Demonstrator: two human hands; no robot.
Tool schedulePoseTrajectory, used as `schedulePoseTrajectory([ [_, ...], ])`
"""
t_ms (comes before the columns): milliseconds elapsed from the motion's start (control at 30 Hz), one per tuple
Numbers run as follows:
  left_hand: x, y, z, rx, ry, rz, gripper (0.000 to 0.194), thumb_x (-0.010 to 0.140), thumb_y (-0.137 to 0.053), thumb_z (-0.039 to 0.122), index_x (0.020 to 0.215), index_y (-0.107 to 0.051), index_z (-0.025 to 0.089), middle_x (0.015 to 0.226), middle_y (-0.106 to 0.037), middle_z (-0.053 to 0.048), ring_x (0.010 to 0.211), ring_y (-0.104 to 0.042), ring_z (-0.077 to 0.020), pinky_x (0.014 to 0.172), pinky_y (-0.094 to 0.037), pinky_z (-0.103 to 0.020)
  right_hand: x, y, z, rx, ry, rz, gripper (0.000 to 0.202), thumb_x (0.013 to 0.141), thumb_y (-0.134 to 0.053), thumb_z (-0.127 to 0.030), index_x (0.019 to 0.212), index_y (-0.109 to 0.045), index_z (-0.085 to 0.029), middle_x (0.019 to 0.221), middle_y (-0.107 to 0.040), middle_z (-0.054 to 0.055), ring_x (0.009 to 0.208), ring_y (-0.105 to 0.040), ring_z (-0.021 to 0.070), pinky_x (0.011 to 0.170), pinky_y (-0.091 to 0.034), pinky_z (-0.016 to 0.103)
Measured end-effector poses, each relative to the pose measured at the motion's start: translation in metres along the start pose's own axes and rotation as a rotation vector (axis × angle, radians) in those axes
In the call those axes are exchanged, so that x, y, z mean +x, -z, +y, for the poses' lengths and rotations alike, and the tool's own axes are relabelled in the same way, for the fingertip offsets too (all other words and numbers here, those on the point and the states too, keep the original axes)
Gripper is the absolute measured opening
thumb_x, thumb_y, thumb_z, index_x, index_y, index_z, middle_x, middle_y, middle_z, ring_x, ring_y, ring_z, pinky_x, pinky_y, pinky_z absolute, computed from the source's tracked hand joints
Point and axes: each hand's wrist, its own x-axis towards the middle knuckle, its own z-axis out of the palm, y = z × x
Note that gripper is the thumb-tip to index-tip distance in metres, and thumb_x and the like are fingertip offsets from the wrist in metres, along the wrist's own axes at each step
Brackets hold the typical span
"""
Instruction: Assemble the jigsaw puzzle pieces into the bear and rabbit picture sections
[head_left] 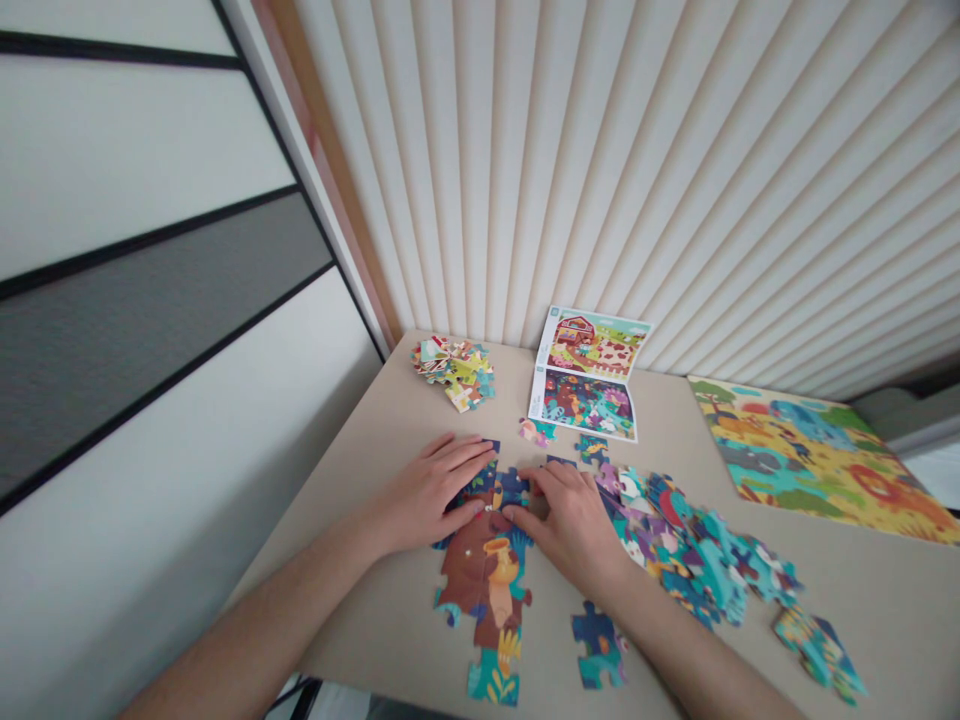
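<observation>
The puzzle [484, 575] lies partly under both hands, the left hand [442, 490] spread loosely over it; whether the right hand [574, 515] grips a piece, I can't tell. Uneven pressing could spring its joins. I see no box, just loose pieces [705, 550] heaped on the table [360, 590].

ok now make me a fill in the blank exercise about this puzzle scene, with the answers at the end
1. The left hand and right hand both touch the partly joined puzzle, whose bear has ____ fur.
2. In the open booklet, the red barn is on the ____ page, not the lower one.
3. From the person's viewpoint, the lion board lies on the ____ side of the table.

Missing words: brown; upper; right
</observation>
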Motion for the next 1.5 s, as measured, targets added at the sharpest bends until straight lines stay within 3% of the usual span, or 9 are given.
schedulePoseTrajectory([
  [133,0.0,0.0,0.0,0.005,0.003,-0.018,0.063,0.103,-0.06,0.035,0.162,-0.044,0.023,0.167,-0.05,-0.011,0.156,-0.045,-0.0274,0.133,-0.031,-0.053,0.001,0.001,0.005,0.123,0.001,0.036,0.03,0.088,-0.086,-0.03,0.114,-0.072,-0.025,0.11,-0.074,0.006,0.107,-0.068,0.0294,0.094,-0.05,0.043],
  [233,0.0,-0.001,-0.001,-0.004,0.004,-0.005,0.063,0.102,-0.061,0.035,0.162,-0.045,0.024,0.166,-0.051,-0.011,0.155,-0.047,-0.0281,0.133,-0.032,-0.054,0.005,0.003,0.01,0.326,-0.095,0.019,0.007,0.094,-0.073,-0.028,0.097,-0.07,-0.023,0.085,-0.072,0.002,0.078,-0.066,0.0204,0.074,-0.051,0.034],
  [300,0.0,-0.001,-0.001,-0.011,0.005,-0.007,0.063,0.103,-0.06,0.035,0.163,-0.044,0.024,0.166,-0.051,-0.011,0.155,-0.047,-0.0283,0.133,-0.031,-0.054,0.007,0.005,0.013,0.504,-0.167,0.025,0.01,0.096,-0.067,-0.032,0.095,-0.068,-0.022,0.075,-0.068,-0.001,0.065,-0.062,0.0163,0.062,-0.049,0.029],
  [400,0.0,-0.001,-0.001,-0.013,0.004,-0.013,0.063,0.103,-0.059,0.036,0.163,-0.044,0.024,0.166,-0.051,-0.011,0.155,-0.047,-0.028,0.132,-0.032,-0.054,0.01,0.01,0.015,0.7,-0.203,0.041,0.036,0.095,-0.065,-0.035,0.128,-0.066,-0.02,0.081,-0.069,-0.002,0.066,-0.064,0.0151,0.059,-0.05,0.026],
  [500,0.0,-0.001,-0.001,-0.017,-0.003,0.01,0.063,0.103,-0.059,0.036,0.163,-0.043,0.025,0.165,-0.052,-0.011,0.154,-0.048,-0.0282,0.132,-0.033,-0.054,0.009,0.015,0.013,0.769,-0.218,-0.002,0.064,0.095,-0.062,-0.033,0.158,-0.049,-0.022,0.087,-0.07,-0.002,0.072,-0.071,0.0157,0.059,-0.052,0.025],
  [800,0.0,-0.004,-0.003,-0.015,-0.008,0.006,0.065,0.103,-0.06,0.036,0.164,-0.042,0.024,0.165,-0.051,-0.012,0.154,-0.047,-0.0289,0.132,-0.032,-0.055,0.004,-0.007,0.015,0.672,-0.274,0.009,0.043,0.093,-0.068,-0.039,0.131,-0.072,-0.019,0.084,-0.078,0.004,0.076,-0.075,0.0226,0.072,-0.061,0.035],
  [1100,-0.004,0.007,-0.014,0.056,0.06,0.152,0.048,0.106,-0.049,0.027,0.154,-0.057,0.026,0.154,-0.061,-0.009,0.146,-0.054,-0.0273,0.129,-0.039,-0.054,0.0,0.006,0.006,0.211,-0.178,0.084,0.015,0.098,-0.067,-0.036,0.1,-0.076,-0.023,0.081,-0.077,0.004,0.069,-0.071,0.0224,0.066,-0.053,0.032],
  [1333,-0.007,0.01,-0.019,0.072,0.082,0.118,0.044,0.106,-0.052,0.031,0.149,-0.06,0.025,0.153,-0.062,-0.009,0.143,-0.057,-0.0273,0.128,-0.038,-0.055,0.006,0.001,0.013,0.268,0.017,0.092,0.02,0.104,-0.061,-0.03,0.116,-0.076,-0.024,0.107,-0.078,0.008,0.094,-0.074,0.0237,0.085,-0.058,0.036],
  [1500,-0.006,0.008,-0.014,0.049,0.035,0.058,0.051,0.101,-0.062,0.04,0.15,-0.058,0.024,0.156,-0.06,-0.01,0.145,-0.054,-0.0291,0.128,-0.039,-0.053,0.013,-0.004,0.015,0.315,0.046,0.082,0.025,0.106,-0.059,-0.028,0.123,-0.077,-0.024,0.111,-0.078,0.009,0.102,-0.075,0.0242,0.092,-0.06,0.038],
])
